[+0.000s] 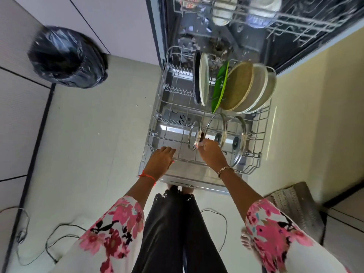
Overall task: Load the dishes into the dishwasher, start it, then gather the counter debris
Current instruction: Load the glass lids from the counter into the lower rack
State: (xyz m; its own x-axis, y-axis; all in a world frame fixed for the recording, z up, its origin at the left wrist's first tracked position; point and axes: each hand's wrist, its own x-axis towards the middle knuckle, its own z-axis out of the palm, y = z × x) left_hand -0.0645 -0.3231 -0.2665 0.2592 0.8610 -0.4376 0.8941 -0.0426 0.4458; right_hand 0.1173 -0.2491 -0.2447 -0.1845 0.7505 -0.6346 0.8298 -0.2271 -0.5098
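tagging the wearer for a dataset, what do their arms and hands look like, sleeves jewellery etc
Loose white sleeves printed with pink, dark red and black flowers, left sleeve and right sleeve alike, stopping short of the bare forearms. A thin red thread bracelet sits at the wrist of the left hand; a slim gold-toned chain bracelet at the wrist of the right hand.

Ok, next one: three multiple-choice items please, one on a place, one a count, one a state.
1. The black-bagged bin stands: A) left of the dishwasher B) on the counter C) behind the person.
2. Glass lids in the lower rack: A) one B) three C) five.
3. The right hand: A) hangs idle B) holds a green plate C) pinches the knob of the leftmost lid.
A: it sits on the floor at left. B: three stand side by side. C: fingers close on the knob.
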